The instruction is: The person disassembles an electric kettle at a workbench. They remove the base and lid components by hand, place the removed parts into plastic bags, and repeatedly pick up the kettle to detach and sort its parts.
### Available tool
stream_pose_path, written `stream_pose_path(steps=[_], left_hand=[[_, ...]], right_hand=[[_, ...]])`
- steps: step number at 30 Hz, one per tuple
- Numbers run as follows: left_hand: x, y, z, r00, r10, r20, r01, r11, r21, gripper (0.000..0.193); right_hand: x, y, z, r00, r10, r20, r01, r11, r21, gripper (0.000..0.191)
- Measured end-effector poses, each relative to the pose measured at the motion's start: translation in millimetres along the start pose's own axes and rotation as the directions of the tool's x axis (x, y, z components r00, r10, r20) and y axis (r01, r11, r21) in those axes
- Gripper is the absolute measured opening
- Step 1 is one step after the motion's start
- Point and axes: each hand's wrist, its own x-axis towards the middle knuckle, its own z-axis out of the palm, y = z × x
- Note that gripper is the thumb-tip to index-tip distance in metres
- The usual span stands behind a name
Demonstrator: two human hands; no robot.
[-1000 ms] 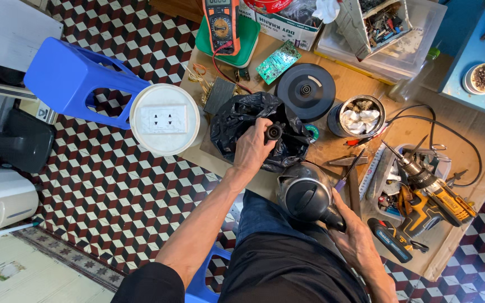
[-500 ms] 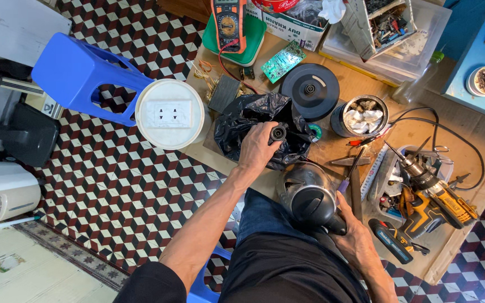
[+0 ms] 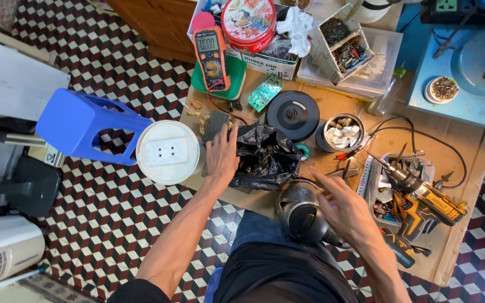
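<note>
My left hand [image 3: 223, 156] lies flat, fingers spread, on the left edge of a crumpled black plastic bag [image 3: 268, 157] on the wooden workbench [image 3: 467, 151]. Nothing shows in its grasp. My right hand [image 3: 344, 209], blurred and open, hovers just right of a dark steel kettle [image 3: 300, 213] that sits at the bench's near edge above my lap. It is not gripping the kettle. The kettle's round black base [image 3: 293, 115] lies beyond the bag.
An orange multimeter [image 3: 211, 56] rests on a green tray, with a green circuit board [image 3: 266, 92] beside it. A metal cup [image 3: 342, 132], a cordless drill [image 3: 422, 189] and loose tools crowd the right. A white socket reel [image 3: 168, 151] and a blue stool [image 3: 85, 126] stand left.
My left hand slid from the middle of the bag to its left edge and flattened. My right hand left the kettle's handle and rose, open. The view has shifted closer.
</note>
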Motion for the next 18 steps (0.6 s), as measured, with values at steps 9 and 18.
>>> stream_pose_path(steps=[9, 18], left_hand=[[-9.2, -13.0, -13.5, 0.944, -0.305, 0.130, 0.330, 0.840, -0.430, 0.036], [-11.3, 84.4, -172.1, 0.951, 0.305, -0.054, -0.186, 0.422, -0.887, 0.049]], right_hand=[[125.5, 24.6, 80.2, 0.937, -0.261, 0.234, 0.343, 0.824, -0.452, 0.015], [-60.8, -120.8, -21.9, 0.875, -0.161, -0.457, 0.293, 0.927, 0.234, 0.021]])
